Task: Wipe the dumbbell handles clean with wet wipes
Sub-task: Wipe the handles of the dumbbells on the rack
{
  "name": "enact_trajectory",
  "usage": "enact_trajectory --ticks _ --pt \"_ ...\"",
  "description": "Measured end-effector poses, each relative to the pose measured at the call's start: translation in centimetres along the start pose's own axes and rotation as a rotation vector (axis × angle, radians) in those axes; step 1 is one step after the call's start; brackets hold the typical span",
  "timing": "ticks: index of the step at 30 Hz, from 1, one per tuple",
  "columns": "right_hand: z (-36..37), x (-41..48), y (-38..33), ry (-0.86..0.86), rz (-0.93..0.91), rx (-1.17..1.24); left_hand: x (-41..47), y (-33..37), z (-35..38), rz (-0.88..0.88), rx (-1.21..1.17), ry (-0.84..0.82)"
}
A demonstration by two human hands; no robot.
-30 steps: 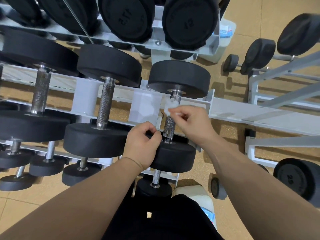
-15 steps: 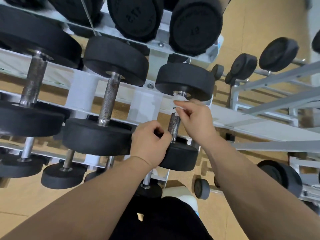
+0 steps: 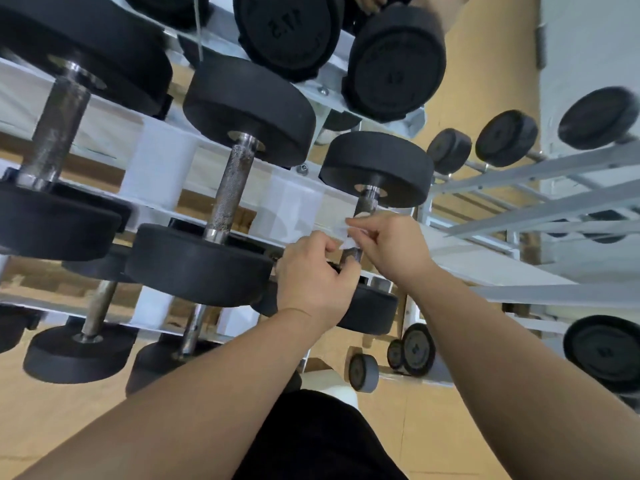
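With your left hand point(image 3: 311, 275) clasping the black rubber dumbbell head point(image 3: 375, 315), your right hand point(image 3: 391, 247) pinched the white wet wipe point(image 3: 341, 233), which needed wrapping round the knurled steel handle point(image 3: 366, 204).

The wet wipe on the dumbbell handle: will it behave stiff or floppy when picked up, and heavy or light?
Probably floppy: the wet wipe looks creased where the right hand pinches it against the handle. Likely very light, since a mere pinch holds it.

A: Any numbers to read?
B: One. "17.5", embossed and upside down, on the black dumbbell end point(image 3: 287, 29) at twelve o'clock.
A: And its neighbour point(image 3: 396, 60) at one o'clock?
B: Embossed marks, too blurred to read. The same for the plate point(image 3: 604, 351) at four o'clock.
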State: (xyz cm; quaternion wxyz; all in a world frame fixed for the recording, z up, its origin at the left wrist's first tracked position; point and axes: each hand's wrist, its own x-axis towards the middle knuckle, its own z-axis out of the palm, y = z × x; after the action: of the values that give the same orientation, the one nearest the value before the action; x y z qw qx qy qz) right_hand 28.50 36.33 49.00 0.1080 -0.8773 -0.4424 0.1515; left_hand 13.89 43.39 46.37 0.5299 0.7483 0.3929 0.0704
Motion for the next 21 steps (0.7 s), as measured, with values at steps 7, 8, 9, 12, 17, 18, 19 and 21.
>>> enact_trajectory --ticks 7,8,9,12,17,18,19,21 --pt "-0.1 -0.2 1.2 -0.110 -0.155 -0.049 0.0 -0.4 -0.2 -0.039 -0.110 0.022" --pt "-0.1 0.7 1.1 -0.041 -0.137 -0.058 -0.1 -0.5 -0.1 -0.034 -0.107 0.022" --pt "-0.2 1.5 0.9 0.038 -0.104 -0.066 -0.1 -0.5 -0.1 -0.027 -0.104 0.018" --pt "-0.5 2.1 1.0 0.154 0.015 -0.047 -0.1 -1.1 -0.2 0.013 -0.095 0.001" --pt "0.0 -1.5 0.4 -0.122 -0.260 -0.100 -0.4 -2.1 -0.2 0.035 -0.182 0.034" --pt "0.0 -1.5 0.5 -0.167 -0.295 -0.151 -0.4 -2.0 -0.2 0.034 -0.184 0.037" --pt "-0.1 -0.9 0.5 -0.169 -0.297 -0.190 -0.4 -1.9 -0.3 0.036 -0.177 0.036" --pt "-0.3 1.3 0.7 -0.065 -0.216 -0.214 -0.4 -1.9 -0.3 0.038 -0.162 0.028"
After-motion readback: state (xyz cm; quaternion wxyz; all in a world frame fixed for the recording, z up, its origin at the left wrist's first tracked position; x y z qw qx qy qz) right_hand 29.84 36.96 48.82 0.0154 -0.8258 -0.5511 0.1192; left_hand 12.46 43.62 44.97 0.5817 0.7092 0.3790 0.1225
